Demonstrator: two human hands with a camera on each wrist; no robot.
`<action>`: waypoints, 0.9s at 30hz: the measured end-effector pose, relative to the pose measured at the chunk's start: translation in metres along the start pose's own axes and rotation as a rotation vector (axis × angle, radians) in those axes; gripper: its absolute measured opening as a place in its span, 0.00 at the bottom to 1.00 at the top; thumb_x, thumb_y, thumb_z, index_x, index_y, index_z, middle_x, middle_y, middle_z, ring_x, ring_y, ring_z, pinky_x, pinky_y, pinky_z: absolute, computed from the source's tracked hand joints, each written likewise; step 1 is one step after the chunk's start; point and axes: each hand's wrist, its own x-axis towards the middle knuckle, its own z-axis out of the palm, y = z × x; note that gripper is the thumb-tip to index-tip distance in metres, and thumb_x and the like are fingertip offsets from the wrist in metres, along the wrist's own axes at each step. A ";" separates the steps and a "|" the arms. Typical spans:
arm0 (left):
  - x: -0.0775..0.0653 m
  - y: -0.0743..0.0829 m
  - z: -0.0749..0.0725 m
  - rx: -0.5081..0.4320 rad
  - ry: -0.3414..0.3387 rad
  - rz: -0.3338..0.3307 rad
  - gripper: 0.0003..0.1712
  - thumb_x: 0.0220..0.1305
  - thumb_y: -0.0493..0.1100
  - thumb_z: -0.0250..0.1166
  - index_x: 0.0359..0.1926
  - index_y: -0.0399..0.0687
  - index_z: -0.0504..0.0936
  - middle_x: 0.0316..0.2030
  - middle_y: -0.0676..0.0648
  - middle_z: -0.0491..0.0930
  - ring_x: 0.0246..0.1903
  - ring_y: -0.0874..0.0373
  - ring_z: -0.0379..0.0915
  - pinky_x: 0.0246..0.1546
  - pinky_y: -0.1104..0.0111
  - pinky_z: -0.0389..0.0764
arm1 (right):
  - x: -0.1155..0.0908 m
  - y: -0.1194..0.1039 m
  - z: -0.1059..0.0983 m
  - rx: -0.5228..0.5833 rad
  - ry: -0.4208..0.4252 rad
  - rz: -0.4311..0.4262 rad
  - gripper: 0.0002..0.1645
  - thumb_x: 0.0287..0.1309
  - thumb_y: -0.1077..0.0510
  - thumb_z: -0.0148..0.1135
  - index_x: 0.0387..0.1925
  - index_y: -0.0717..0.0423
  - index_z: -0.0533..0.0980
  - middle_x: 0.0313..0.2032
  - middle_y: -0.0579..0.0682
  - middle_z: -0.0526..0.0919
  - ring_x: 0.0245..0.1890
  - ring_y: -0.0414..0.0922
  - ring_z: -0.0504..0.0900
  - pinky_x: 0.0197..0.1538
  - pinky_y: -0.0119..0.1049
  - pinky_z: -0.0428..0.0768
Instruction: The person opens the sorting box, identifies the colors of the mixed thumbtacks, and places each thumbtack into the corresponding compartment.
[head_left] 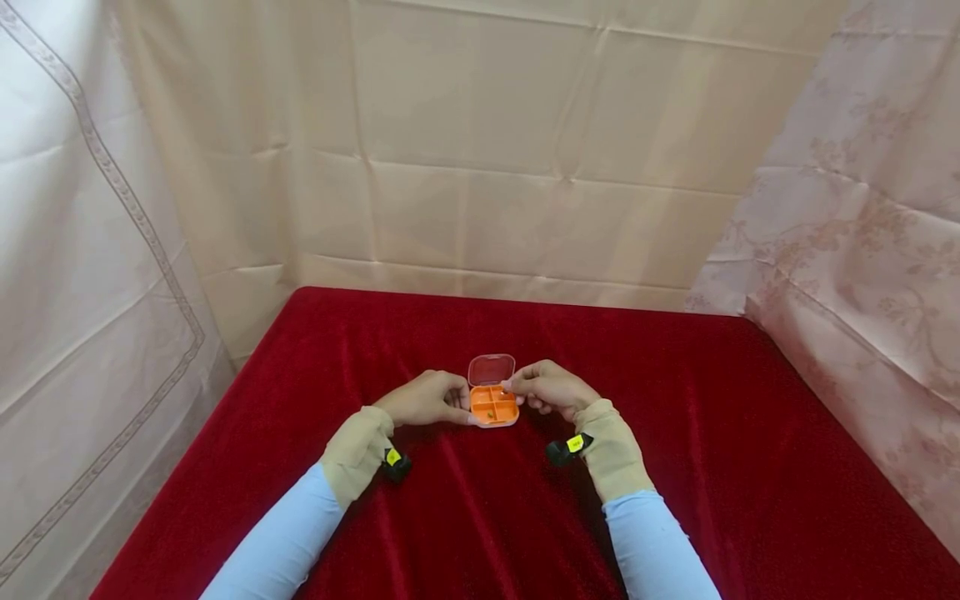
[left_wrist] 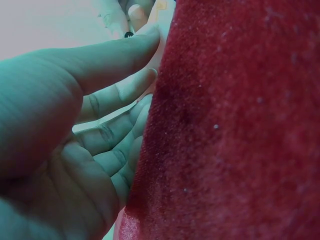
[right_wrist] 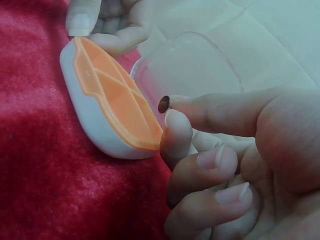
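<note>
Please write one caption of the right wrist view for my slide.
Right grip pinches a small dark round piece near an open orange-and-white plastic compartment box on red velvety cloth.

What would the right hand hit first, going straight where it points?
Probably the orange divided box; the right hand, pinching a small round piece, points toward it, though depth is unclear.

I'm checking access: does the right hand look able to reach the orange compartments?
Probably yes: the right hand, pinching a small dark disc, is at the orange compartments, and the clear lid stands open behind them, leaving them uncovered.
</note>
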 end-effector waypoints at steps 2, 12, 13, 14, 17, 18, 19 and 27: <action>-0.001 0.001 0.000 -0.003 0.001 0.003 0.12 0.57 0.51 0.72 0.32 0.51 0.79 0.28 0.54 0.78 0.31 0.61 0.75 0.34 0.70 0.76 | 0.000 0.000 0.001 -0.004 0.002 0.001 0.14 0.64 0.53 0.62 0.35 0.62 0.78 0.22 0.48 0.73 0.17 0.37 0.63 0.20 0.29 0.61; -0.001 0.000 0.000 0.004 0.001 0.006 0.12 0.58 0.51 0.71 0.32 0.51 0.79 0.28 0.54 0.78 0.31 0.61 0.74 0.34 0.70 0.76 | 0.000 0.001 0.005 -0.027 0.032 0.025 0.13 0.64 0.53 0.62 0.32 0.61 0.77 0.20 0.47 0.71 0.16 0.38 0.62 0.19 0.29 0.60; 0.000 0.000 0.000 0.004 0.000 0.006 0.12 0.58 0.51 0.71 0.32 0.51 0.79 0.28 0.54 0.78 0.31 0.61 0.75 0.34 0.70 0.76 | 0.000 0.001 0.006 -0.031 0.036 0.029 0.14 0.63 0.53 0.63 0.32 0.61 0.77 0.20 0.47 0.70 0.16 0.38 0.61 0.19 0.29 0.60; 0.000 -0.001 0.000 0.001 0.000 0.007 0.12 0.57 0.51 0.72 0.32 0.52 0.79 0.28 0.54 0.78 0.31 0.61 0.75 0.35 0.70 0.76 | 0.000 0.001 0.006 -0.036 0.041 0.031 0.14 0.63 0.53 0.63 0.31 0.61 0.76 0.20 0.47 0.70 0.16 0.38 0.61 0.19 0.30 0.60; 0.001 -0.003 0.000 -0.005 -0.001 0.004 0.12 0.57 0.52 0.72 0.31 0.53 0.79 0.28 0.55 0.78 0.31 0.61 0.75 0.35 0.70 0.76 | 0.000 0.000 0.007 -0.046 0.049 0.039 0.15 0.63 0.53 0.64 0.30 0.61 0.75 0.19 0.46 0.68 0.16 0.38 0.61 0.19 0.29 0.59; 0.001 -0.003 0.000 -0.006 -0.001 0.008 0.12 0.57 0.52 0.72 0.31 0.53 0.79 0.28 0.55 0.78 0.31 0.61 0.75 0.35 0.70 0.76 | 0.000 0.000 0.008 -0.047 0.051 0.040 0.15 0.62 0.53 0.64 0.30 0.61 0.75 0.19 0.46 0.68 0.16 0.38 0.61 0.19 0.29 0.59; 0.002 -0.004 0.000 -0.007 -0.001 0.010 0.12 0.57 0.52 0.72 0.31 0.53 0.79 0.28 0.55 0.78 0.31 0.61 0.75 0.35 0.70 0.76 | 0.000 0.000 0.008 -0.047 0.053 0.039 0.15 0.62 0.53 0.64 0.30 0.61 0.75 0.19 0.46 0.68 0.16 0.38 0.60 0.19 0.29 0.59; 0.000 -0.003 0.000 -0.003 0.001 0.009 0.12 0.57 0.52 0.71 0.31 0.53 0.79 0.28 0.55 0.78 0.31 0.61 0.74 0.35 0.70 0.76 | 0.000 0.000 0.010 -0.061 0.064 0.025 0.13 0.61 0.54 0.65 0.33 0.62 0.77 0.20 0.47 0.69 0.16 0.38 0.61 0.19 0.29 0.59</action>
